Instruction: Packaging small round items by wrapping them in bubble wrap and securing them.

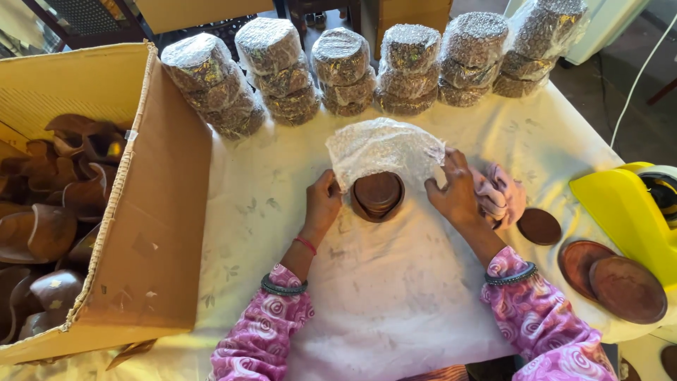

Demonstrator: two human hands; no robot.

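Wooden coaster stack [377, 194] on table; both hands, left [323, 203] and right [455, 190], pinching bubble wrap [384, 150] over it.

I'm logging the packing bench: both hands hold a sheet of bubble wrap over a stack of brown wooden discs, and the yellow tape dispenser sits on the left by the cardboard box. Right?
Not quite. The head view shows the tape dispenser on the right edge of the table, away from the cardboard box on the left. The rest stands: left hand and right hand hold the bubble wrap over the discs.
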